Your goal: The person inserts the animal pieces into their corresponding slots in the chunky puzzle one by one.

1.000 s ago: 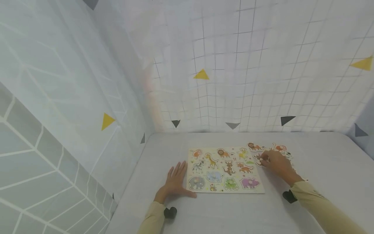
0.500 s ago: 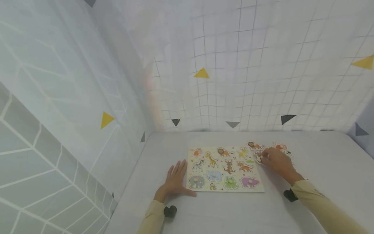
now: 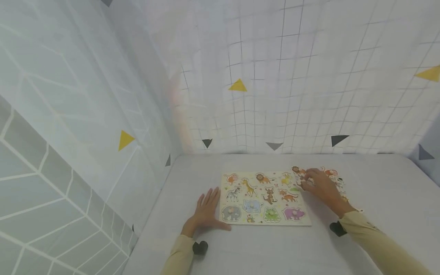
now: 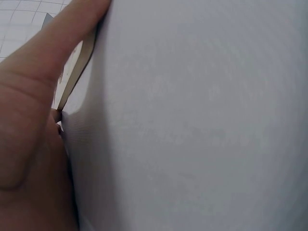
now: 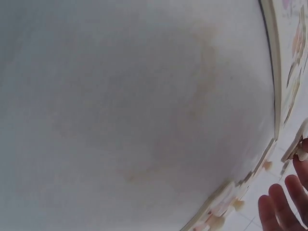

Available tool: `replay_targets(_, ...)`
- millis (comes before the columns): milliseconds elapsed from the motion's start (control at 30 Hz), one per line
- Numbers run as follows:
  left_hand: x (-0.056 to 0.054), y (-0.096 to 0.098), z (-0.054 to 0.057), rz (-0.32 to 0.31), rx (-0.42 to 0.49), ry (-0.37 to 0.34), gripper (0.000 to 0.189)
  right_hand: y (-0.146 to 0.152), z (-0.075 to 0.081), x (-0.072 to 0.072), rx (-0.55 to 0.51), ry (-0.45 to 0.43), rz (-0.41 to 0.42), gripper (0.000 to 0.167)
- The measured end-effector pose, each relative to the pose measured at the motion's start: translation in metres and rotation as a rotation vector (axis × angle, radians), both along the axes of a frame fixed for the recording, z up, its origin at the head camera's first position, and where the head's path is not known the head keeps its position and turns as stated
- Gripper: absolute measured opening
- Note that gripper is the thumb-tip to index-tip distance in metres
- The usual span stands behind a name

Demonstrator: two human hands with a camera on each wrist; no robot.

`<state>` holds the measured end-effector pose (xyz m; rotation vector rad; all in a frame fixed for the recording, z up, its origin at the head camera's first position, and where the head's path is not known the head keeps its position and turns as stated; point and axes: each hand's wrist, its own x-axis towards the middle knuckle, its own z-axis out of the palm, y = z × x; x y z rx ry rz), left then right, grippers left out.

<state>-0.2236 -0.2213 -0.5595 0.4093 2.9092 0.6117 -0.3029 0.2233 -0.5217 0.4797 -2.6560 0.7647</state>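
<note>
A wooden animal puzzle board (image 3: 259, 221) lies on the pale table, with knobbed elephant (image 3: 231, 214), hippo (image 3: 252, 206), frog (image 3: 272, 215) and purple animal pieces in it. My left hand (image 3: 207, 214) rests spread at the board's left edge, thumb along the front corner; its palm side fills the left of the left wrist view. Beyond the board's right edge, my right hand (image 3: 322, 190) pinches a puzzle piece (image 5: 294, 144) that looks brown in the head view. That piece is tilted off the table, partly hidden by the fingers.
Loose pieces lie right of the board: a lion (image 3: 298, 170) at the back, a monkey (image 3: 331, 173), a zebra-striped one (image 3: 340, 182) and others partly under my right hand. A gridded cloth (image 3: 268, 114) hangs behind the table.
My right hand has lifted the brown puzzle piece slightly and shifted a little backward, now covering part of the lion piece. My left hand has stayed in place.
</note>
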Motion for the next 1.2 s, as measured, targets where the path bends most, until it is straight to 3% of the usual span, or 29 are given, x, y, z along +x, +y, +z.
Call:
replay_targets(333, 0.001, 0.001, 0.004, 0.002, -0.008, -0.003, 0.145, -0.022, 0.003, 0.002, -0.071, -0.072, 0.098, 0.008)
replay_targets(667, 0.001, 0.001, 0.004, -0.001, -0.004, 0.002, 0.145, -0.049, 0.004, 0.011, -0.03, -0.105, 0.166, 0.007)
replay_targets(900, 0.002, 0.001, 0.006, -0.009, -0.008, 0.003, 0.144, -0.061, 0.003, 0.015, -0.003, -0.158, 0.158, 0.008)
replay_targets(1200, 0.007, 0.002, 0.015, -0.024, 0.04, -0.006, 0.144, -0.075, 0.001, 0.016, 0.063, -0.11, 0.191, 0.007)
